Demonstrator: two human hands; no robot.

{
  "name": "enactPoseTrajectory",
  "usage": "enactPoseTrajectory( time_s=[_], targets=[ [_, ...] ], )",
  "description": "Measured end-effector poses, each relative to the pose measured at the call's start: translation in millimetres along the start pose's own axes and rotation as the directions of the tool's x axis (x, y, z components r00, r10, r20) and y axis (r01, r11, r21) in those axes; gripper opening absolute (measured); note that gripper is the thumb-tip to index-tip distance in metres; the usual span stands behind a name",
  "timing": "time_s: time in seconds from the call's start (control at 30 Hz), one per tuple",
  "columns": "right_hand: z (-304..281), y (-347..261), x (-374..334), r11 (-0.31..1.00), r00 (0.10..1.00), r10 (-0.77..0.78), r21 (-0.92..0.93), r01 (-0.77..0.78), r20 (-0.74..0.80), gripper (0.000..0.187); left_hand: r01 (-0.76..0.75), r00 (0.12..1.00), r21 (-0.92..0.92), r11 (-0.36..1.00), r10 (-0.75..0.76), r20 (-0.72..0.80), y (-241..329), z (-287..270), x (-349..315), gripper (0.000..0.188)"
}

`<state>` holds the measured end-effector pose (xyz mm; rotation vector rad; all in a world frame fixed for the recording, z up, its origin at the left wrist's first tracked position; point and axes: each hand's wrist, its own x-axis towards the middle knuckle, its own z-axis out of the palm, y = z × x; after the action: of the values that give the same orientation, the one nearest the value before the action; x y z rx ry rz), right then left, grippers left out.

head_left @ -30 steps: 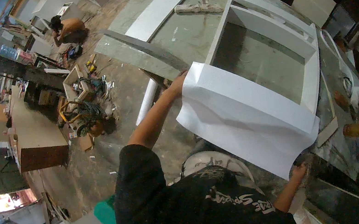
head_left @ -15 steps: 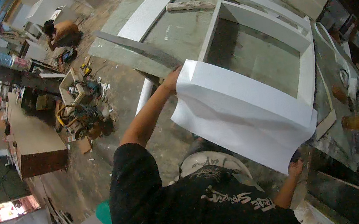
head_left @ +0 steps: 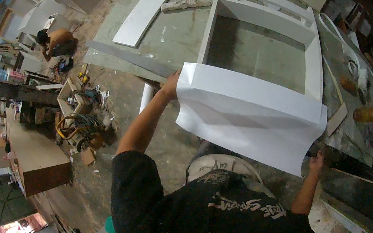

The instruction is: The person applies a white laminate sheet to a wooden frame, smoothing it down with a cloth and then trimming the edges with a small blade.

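Sheet (head_left: 249, 116): large, white, flexible, creased along its upper part. It is draped over the near edge of the frame and hangs down off the bench toward the person. Held at two opposite corners.

Left hand (head_left: 171, 86): at the sheet's upper left corner, arm stretched forward. The fingers are closed on the corner, pinching it; the single fingers are too small to tell apart.

Right hand (head_left: 318, 163): at the sheet's lower right edge, below the bench side. It touches the hanging edge; whether the fingers pinch it or are spread cannot be told, as the spot is dark.

Frame (head_left: 269, 22): white, box-shaped, open in the middle, lying flat on the bench. Its near rail is covered by the sheet.

Bench (head_left: 174, 36): grey-green, worn top, bearing the frame.

Plank (head_left: 148, 9): long, white, lying flat on the bench to the left of the frame, well apart from the sheet.

Bundle (head_left: 186, 4): pale, lying on the bench just beside the frame's far left corner.

Jar (head_left: 364, 114): yellowish, on the right end of the bench, near the sheet's right corner.

Tools (head_left: 82, 127): a cluttered heap on the floor to the left, well apart from the bench.

Other person (head_left: 55, 41): crouched on the floor in the far left, bent over.
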<state>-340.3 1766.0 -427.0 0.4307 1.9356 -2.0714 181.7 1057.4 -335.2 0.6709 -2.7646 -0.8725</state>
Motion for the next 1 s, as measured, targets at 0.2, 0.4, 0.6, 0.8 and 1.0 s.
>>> enactPoseTrajectory(
  time_s=[0.2, 0.4, 0.6, 0.8, 1.0],
  targets=[
    [17, 26, -1, 0.939, 0.937, 0.342, 0.036, -0.341, -0.066, 0.042, -0.026, 0.998, 0.054, 0.998, 0.029, -0.062, -24, 0, -39, 0.068],
    [-8, 30, -12, 0.98, 0.98, 0.196, 0.03, -0.196, 0.019, 0.038, 0.039, 0.999, 0.047, 0.998, -0.04, 0.033, -14, 8, -39, 0.062],
    [-34, 24, -17, 0.735, 0.954, -0.09, -0.627, 0.258, 0.287, 0.037, -0.051, 0.994, 0.23, 0.972, 0.028, 0.104, 14, -3, -26, 0.05],
    [-8, 47, -27, 0.922, 0.991, 0.042, -0.387, 0.012, 0.129, 0.035, -0.12, 0.99, 0.267, 0.956, 0.134, -0.035, -2, 1, -53, 0.049],
    [-4, 85, -55, 0.955, 0.979, 0.199, -0.23, -0.185, 0.038, 0.034, -0.034, 0.984, 0.047, 0.998, 0.026, 0.178, -2, 4, -103, 0.059]
  ],
)
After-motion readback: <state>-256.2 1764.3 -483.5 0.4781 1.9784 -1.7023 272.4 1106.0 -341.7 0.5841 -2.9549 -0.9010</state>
